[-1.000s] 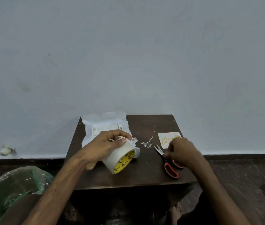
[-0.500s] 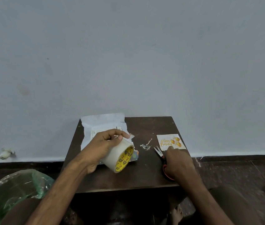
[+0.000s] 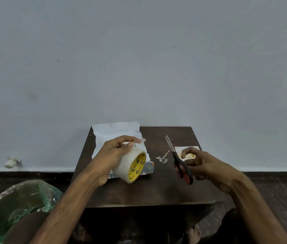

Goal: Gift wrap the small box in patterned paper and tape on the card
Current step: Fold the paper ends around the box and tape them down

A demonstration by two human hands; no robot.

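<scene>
Plain, evenly lit pale blue-grey wall (image 3: 139, 59) over most of the view, meeting a dark floor (image 3: 280, 191) along a black skirting band (image 3: 33, 174), with a small dark wooden table (image 3: 156, 189) set far edge toward the wall, a crumpled green plastic bag (image 3: 15, 205) off its near-left corner.

Tape roll (image 3: 130, 167) in left grip (image 3: 111, 154), scissors (image 3: 178, 160) in right grip (image 3: 207, 167), above dark table (image 3: 156, 192).

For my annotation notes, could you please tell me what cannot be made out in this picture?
Head view:
Small box: mostly hidden behind the left hand and tape roll.
Card: print partly covered by the right hand and scissors.
Tape's loose end: too small to find.
Green bag: cut off by the bottom-left edges.
</scene>
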